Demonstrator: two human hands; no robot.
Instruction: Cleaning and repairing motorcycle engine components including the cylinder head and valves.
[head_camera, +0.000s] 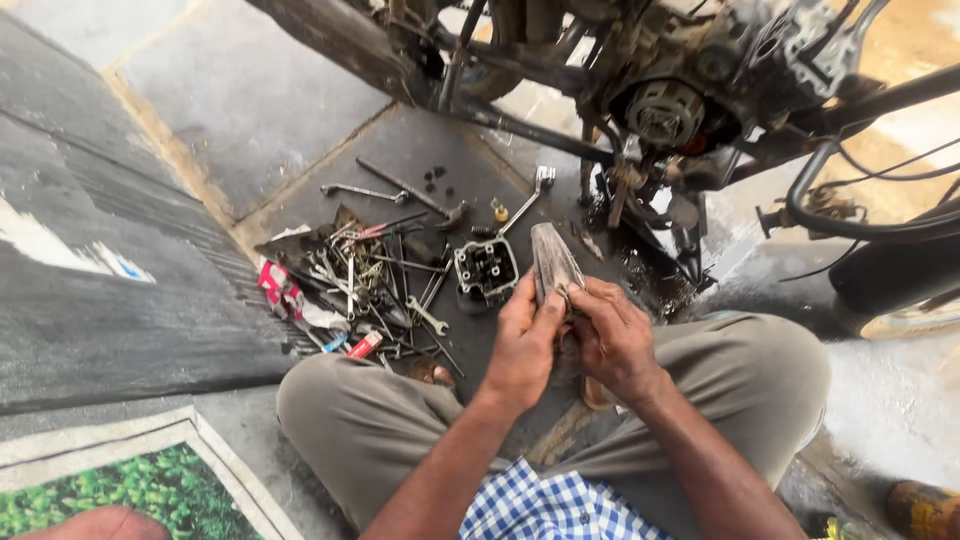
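I squat on the ground with both hands raised in front of my knees. My left hand (523, 345) and my right hand (612, 335) together grip a grey, dirty cloth (553, 262) that sticks up between my fingers. What the cloth wraps is hidden. Just beyond my left hand a dark metal engine part (486, 268) with round holes lies on the floor. Above it stands a stripped motorcycle engine (672, 110) in its frame.
A heap of spanners and screwdrivers (370, 280) lies on the floor to the left, with a hammer (415, 192) and a wrench (530, 195) farther out. A motorcycle wheel (900, 285) is at the right. A green printed sheet (130, 485) lies at the bottom left.
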